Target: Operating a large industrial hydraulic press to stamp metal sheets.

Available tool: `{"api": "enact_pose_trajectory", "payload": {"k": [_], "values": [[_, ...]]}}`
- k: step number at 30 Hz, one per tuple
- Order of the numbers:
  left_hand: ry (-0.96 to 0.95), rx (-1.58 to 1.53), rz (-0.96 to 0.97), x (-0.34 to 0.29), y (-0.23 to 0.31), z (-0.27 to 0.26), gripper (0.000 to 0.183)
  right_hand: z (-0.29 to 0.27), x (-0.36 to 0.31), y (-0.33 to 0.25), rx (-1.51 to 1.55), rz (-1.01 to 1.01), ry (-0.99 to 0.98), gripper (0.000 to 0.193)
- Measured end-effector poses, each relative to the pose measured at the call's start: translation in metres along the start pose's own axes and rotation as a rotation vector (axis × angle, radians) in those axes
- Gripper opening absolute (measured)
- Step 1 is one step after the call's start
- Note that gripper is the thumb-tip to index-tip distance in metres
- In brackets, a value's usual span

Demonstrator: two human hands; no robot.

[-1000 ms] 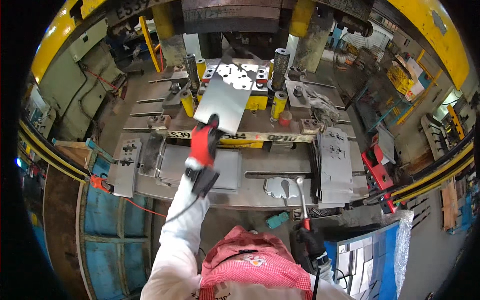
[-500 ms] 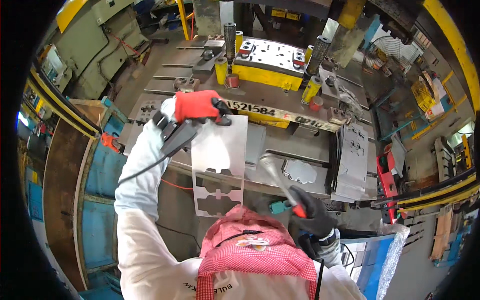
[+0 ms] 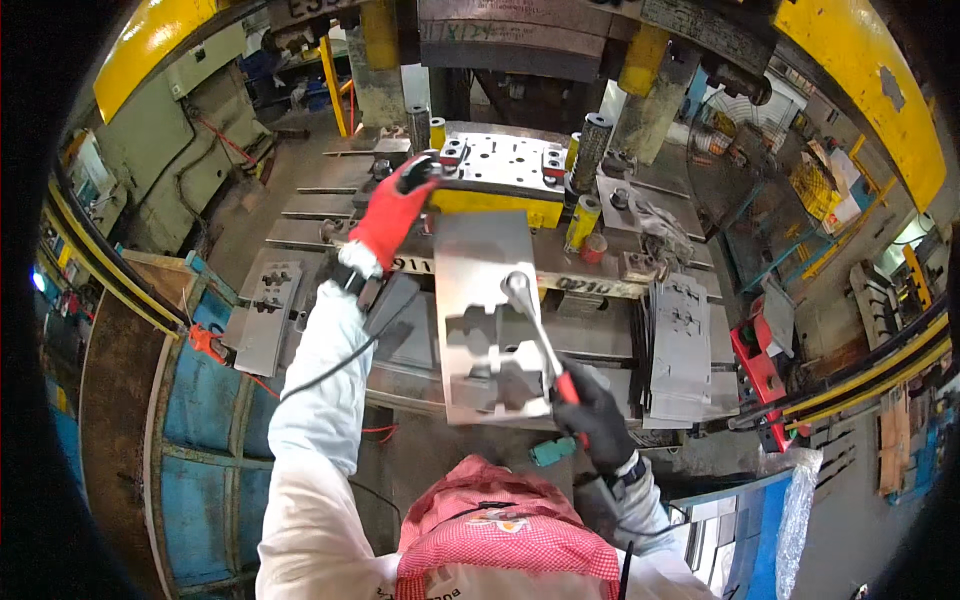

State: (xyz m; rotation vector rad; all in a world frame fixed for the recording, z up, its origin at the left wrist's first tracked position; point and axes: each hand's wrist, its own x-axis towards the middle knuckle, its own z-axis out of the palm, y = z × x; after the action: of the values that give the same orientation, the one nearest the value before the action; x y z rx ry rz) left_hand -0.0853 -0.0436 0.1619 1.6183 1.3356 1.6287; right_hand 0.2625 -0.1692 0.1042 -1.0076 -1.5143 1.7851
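My left hand [image 3: 394, 215], in a red glove with black fingertips, reaches forward beside the near left corner of the white-topped die [image 3: 495, 162]. Its fingers are apart, above the upper left corner of a flat metal sheet [image 3: 485, 250]. Shaped cut-outs run through the sheet's lower half, and its near end juts past the press table's front edge. My right hand [image 3: 600, 425], in a dark glove, is closed round the red handle of a rod-shaped tool [image 3: 540, 335]. The tool's round metal head overlaps the sheet's right side in view; whether it touches is unclear.
Cut metal sheets are stacked on the right [image 3: 680, 350], and another cut sheet [image 3: 268, 315] lies at left. Posts with yellow sleeves [image 3: 582, 222] flank the die. Overhead is the press's upper part [image 3: 510, 40]. A blue-panelled frame [image 3: 195, 430] stands left, a red stand [image 3: 762, 375] right.
The sheet has moved forward and right, toward the die. My left hand has left its top edge and reached further forward. The tool's head has come over the sheet, and my view has shifted.
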Motion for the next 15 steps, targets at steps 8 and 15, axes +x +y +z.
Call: {"api": "enact_pose_trajectory", "payload": {"k": [8,15], "values": [[0.225,-0.165,-0.278,-0.137,-0.022,0.005,0.041,-0.028,0.139,-0.054,0.141,-0.119,0.048,0.032],[0.297,-0.377,-0.354,-0.231,-0.029,0.029,0.037,-0.031,0.183,-0.062,0.116,-0.077,-0.013,0.017]]}}
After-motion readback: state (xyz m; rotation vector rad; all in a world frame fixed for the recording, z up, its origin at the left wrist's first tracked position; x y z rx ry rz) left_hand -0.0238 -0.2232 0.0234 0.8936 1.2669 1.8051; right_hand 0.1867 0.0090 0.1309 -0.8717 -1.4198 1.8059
